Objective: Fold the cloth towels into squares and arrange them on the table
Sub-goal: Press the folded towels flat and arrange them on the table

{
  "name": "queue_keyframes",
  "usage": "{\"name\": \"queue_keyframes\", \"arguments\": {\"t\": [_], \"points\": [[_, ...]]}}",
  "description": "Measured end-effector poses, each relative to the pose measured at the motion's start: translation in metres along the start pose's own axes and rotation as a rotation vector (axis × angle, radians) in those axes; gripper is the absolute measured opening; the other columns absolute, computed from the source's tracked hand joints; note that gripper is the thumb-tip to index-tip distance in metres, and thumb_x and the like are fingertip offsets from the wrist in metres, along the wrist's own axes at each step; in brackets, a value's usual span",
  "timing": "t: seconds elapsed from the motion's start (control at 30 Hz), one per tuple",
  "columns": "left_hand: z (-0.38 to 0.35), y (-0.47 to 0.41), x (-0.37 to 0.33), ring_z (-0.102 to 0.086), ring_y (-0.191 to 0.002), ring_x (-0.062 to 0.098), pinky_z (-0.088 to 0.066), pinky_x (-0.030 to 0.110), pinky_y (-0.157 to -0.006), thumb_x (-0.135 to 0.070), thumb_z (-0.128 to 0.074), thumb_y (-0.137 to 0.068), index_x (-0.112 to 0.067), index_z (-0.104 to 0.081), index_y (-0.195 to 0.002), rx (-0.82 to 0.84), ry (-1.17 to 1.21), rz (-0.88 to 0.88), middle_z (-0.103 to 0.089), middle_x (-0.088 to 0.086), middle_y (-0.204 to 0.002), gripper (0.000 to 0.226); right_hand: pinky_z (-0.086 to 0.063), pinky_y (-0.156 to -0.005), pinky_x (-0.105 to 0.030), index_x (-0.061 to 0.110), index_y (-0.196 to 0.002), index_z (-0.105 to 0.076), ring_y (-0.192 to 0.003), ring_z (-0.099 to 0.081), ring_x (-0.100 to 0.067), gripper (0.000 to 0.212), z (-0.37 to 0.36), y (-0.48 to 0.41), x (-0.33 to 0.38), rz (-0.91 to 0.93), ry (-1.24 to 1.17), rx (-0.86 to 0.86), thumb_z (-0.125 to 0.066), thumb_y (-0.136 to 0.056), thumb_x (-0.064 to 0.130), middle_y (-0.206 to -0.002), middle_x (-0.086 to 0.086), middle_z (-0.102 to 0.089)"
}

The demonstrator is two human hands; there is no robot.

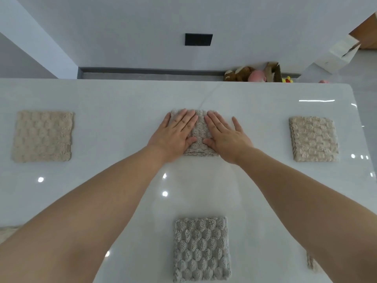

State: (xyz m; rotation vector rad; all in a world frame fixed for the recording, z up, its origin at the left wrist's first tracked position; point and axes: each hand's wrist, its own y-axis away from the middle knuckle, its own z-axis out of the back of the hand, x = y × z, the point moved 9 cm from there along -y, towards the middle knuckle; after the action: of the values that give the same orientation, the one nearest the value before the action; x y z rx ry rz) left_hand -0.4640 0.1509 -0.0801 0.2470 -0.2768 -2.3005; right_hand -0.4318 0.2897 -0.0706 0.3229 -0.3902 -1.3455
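- Both palms are pressing flat on a folded grey towel lying mid-table, toward the far edge of the white table.
- The left hand is covering the towel's left side, fingers straight and close together, gripping nothing.
- The right hand is covering its right side, fingers flat, thumb splayed outward.
- A beige folded towel is lying far left, another beige square far right.
- A grey folded square is sitting near the front edge between the forearms.
- A beige scrap is peeking from under the right forearm, possibly another towel.
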Motion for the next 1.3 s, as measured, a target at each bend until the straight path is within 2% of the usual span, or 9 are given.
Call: {"name": "queue_keyframes", "arguments": {"t": [0.13,0.27,0.4,0.57,0.77,0.83,1.03,1.13,1.3], "points": [[0.020,0.003,0.005,0.006,-0.157,0.022,-0.003,0.044,-0.127,-0.068,-0.007,-0.097,-0.012,0.008,-0.161,-0.028,-0.081,-0.088,0.009,0.005,-0.170,0.086,-0.001,-0.127,-0.044,0.019,-0.161,0.012,-0.155,0.013,-0.011,0.101,0.018,-0.002,0.001,0.077,0.019,0.032,-0.031,-0.090,0.077,-0.169,0.005,0.015],[0.009,0.002,0.022,0.015,-0.155,0.028,0.005,0.047,-0.126,-0.088,-0.009,-0.080,-0.012,0.019,-0.158,0.091,-0.142,-0.067,0.019,0.007,-0.168,0.113,-0.005,-0.128,-0.043,0.015,-0.160,0.014,-0.156,0.011,-0.015,0.116,0.018,-0.011,0.004,0.098,0.002,0.048,-0.050,-0.085,0.076,-0.169,0.001,0.016],[0.002,-0.004,0.023,0.017,-0.154,0.029,0.004,0.047,-0.126,-0.091,-0.021,-0.077,-0.017,0.024,-0.157,0.133,-0.038,-0.064,0.025,0.004,-0.166,0.118,-0.006,-0.128,-0.042,0.014,-0.159,0.020,-0.155,0.014,-0.017,0.125,0.010,-0.015,0.004,0.129,-0.041,0.105,-0.056,-0.081,0.076,-0.168,-0.002,0.021],[0.007,-0.003,0.032,0.017,-0.155,0.023,0.004,0.049,-0.126,-0.093,-0.043,-0.068,-0.023,0.025,-0.157,0.198,-0.047,-0.035,0.025,0.006,-0.166,0.133,0.003,-0.126,-0.044,0.016,-0.160,0.017,-0.156,0.011,-0.015,0.133,0.018,-0.019,-0.004,0.151,0.071,0.145,-0.064,-0.074,0.079,-0.169,0.000,0.017],[0.013,-0.006,0.026,0.017,-0.155,0.024,0.007,0.050,-0.125,-0.092,-0.058,-0.062,-0.015,0.027,-0.156,0.261,-0.102,0.028,0.023,0.009,-0.166,0.148,0.000,-0.126,-0.051,0.010,-0.158,0.019,-0.156,0.010,-0.021,0.139,0.021,-0.019,0.006,0.119,0.202,0.201,-0.065,-0.073,0.079,-0.169,-0.005,0.017],[0.022,-0.003,0.020,0.017,-0.154,0.028,0.008,0.051,-0.124,-0.091,-0.059,-0.063,-0.011,0.025,-0.156,0.283,-0.138,0.063,0.022,0.014,-0.166,0.149,0.000,-0.126,-0.051,0.009,-0.158,0.018,-0.156,0.009,-0.022,0.138,0.028,-0.015,0.013,0.103,0.225,0.210,-0.066,-0.073,0.079,-0.169,-0.007,0.015],[0.066,0.031,0.009,0.008,-0.156,0.029,0.000,0.047,-0.127,-0.087,-0.060,-0.067,-0.004,0.015,-0.158,0.183,0.014,0.177,0.014,0.015,-0.168,0.144,0.001,-0.126,-0.049,0.009,-0.160,0.013,-0.156,0.013,-0.022,0.132,0.057,0.022,0.026,0.029,0.106,0.120,-0.063,-0.076,0.078,-0.168,-0.007,0.018],[0.081,0.059,0.002,-0.004,-0.156,0.028,-0.007,0.044,-0.127,-0.078,-0.065,-0.073,-0.006,0.003,-0.160,0.184,0.101,0.185,0.002,0.014,-0.169,0.132,-0.003,-0.127,-0.042,0.011,-0.161,0.008,-0.157,0.007,-0.019,0.119,0.079,0.046,0.035,0.025,-0.024,0.039,-0.061,-0.085,0.070,-0.170,-0.005,0.011],[0.115,0.104,-0.013,-0.016,-0.154,0.025,-0.015,0.039,-0.125,-0.062,-0.059,-0.092,-0.008,-0.012,-0.161,0.048,0.237,0.233,-0.011,0.010,-0.169,0.099,-0.012,-0.125,-0.035,0.015,-0.163,-0.011,-0.156,-0.008,-0.017,0.086,0.113,0.086,0.055,-0.007,-0.219,-0.091,-0.054,-0.098,0.055,-0.170,0.000,-0.009]]}}
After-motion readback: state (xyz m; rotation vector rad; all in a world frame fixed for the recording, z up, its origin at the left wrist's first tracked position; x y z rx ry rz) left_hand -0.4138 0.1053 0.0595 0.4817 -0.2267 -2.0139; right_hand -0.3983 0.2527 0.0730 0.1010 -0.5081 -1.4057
